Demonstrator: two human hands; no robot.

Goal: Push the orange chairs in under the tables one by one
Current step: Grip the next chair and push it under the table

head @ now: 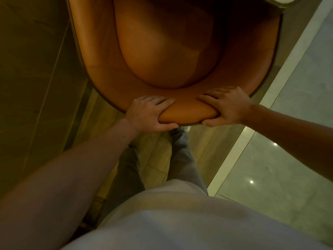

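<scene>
Head view: both hands grip the orange chair (167, 56) by its backrest top (thumbs behind, fingers in front). Left hand (150, 113) and right hand (226, 106) sit near each other.

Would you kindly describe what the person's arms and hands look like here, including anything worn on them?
Both forearms are bare, with no sleeves in view. The left hand and right hand wear no gloves, rings, watch or bracelet that can be seen. A small dark mark shows on the left forearm. The dim light hides finer detail.
</scene>
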